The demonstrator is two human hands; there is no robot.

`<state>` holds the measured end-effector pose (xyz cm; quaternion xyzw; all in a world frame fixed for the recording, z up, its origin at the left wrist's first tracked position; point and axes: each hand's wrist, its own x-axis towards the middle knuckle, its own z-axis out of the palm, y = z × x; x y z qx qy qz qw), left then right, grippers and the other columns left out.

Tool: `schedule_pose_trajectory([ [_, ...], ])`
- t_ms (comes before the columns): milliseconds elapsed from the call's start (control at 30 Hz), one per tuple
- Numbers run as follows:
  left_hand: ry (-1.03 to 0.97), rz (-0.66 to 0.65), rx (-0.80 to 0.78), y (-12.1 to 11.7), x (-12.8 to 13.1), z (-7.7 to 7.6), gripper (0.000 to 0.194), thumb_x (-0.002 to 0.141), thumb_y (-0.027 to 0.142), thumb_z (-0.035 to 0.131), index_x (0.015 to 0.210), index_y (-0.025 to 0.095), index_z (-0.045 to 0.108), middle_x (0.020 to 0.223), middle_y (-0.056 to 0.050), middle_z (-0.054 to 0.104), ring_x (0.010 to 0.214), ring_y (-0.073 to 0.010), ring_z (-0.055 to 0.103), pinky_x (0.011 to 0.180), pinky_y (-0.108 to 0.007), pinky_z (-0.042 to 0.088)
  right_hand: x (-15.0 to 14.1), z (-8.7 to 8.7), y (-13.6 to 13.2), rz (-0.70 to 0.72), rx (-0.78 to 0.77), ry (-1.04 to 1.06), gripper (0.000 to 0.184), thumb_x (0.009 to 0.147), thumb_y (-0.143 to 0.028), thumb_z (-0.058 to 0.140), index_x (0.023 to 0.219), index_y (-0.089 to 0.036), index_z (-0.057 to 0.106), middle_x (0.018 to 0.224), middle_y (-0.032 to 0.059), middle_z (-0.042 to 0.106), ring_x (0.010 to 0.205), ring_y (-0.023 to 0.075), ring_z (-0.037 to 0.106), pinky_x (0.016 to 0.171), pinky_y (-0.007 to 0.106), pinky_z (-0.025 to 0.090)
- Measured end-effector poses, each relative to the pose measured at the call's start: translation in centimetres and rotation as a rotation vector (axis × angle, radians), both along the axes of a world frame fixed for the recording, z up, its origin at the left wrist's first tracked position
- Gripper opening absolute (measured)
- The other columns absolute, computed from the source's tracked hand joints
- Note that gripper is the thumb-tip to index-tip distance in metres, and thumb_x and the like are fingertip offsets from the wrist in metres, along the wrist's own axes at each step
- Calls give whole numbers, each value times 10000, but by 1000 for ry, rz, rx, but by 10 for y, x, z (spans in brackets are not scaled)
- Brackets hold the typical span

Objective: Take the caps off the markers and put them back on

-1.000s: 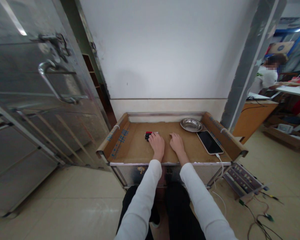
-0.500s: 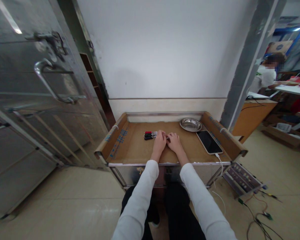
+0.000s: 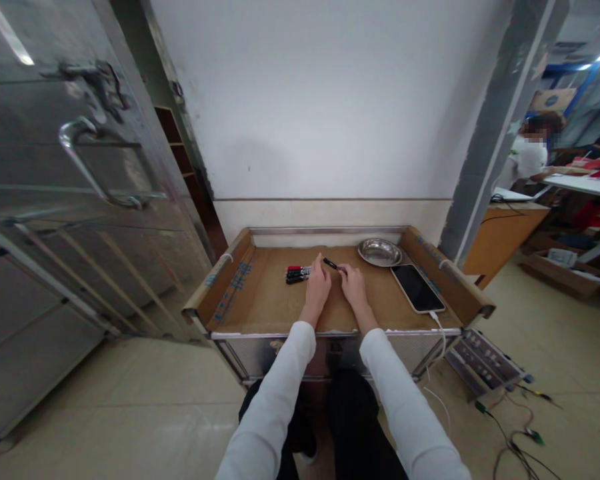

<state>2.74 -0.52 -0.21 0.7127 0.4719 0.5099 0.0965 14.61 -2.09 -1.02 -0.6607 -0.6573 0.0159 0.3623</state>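
Several red and black pens point(image 3: 296, 275) lie side by side on the brown cardboard lining point(image 3: 275, 310) of a tray. My left hand point(image 3: 319, 288) is at their right ends and covers them; its fingers are closed together, and what they grip is hidden. A single black pen point(image 3: 331, 263) is pinched in the fingers of my right hand point(image 3: 353, 287). It slants up to the left, its far end close to my left fingertips.
A round metal dish point(image 3: 380, 252) sits at the tray's back right. In front of it lies a phone point(image 3: 418, 288) with a white cable point(image 3: 444, 340). Raised cardboard sides flank the tray. An electrical box point(image 3: 487, 365) with wires is on the floor; a person sits far right.
My hands have moved slightly apart. The black pen now shows between them, held up by my right hand. The whole view has shifted a little.
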Motion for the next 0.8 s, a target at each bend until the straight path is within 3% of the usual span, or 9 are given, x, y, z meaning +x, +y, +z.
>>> schedule_pose_trajectory([
  [267,5,-130,30,16,-6,7,301,909,192,462,1196,196,552,1161,-97,620,1063,-174,603,963,-354,482,3,-8,15,84,-3,69,270,897,-167,417,1081,-185,615,1050,65,676,971,182,571,851,289,419],
  [433,-35,-183,30,16,-6,10,316,910,209,477,1221,196,529,1128,-87,609,962,-155,624,881,-322,515,4,-11,16,100,10,29,260,879,-175,458,1088,-192,613,1052,56,674,946,174,567,852,287,416],
  [533,-66,-146,68,14,-8,10,329,907,223,490,1233,183,500,1097,-88,610,970,-156,612,878,-311,509,3,-12,13,84,6,3,280,849,-191,519,1117,-182,604,1078,70,653,981,193,543,876,307,396],
  [800,-162,72,102,11,-17,10,187,918,226,467,1090,172,518,1062,-92,574,978,-173,579,891,-333,480,-3,-7,-3,-150,-26,-50,247,841,-323,567,1043,-207,648,1064,94,577,1009,246,465,856,351,356],
])
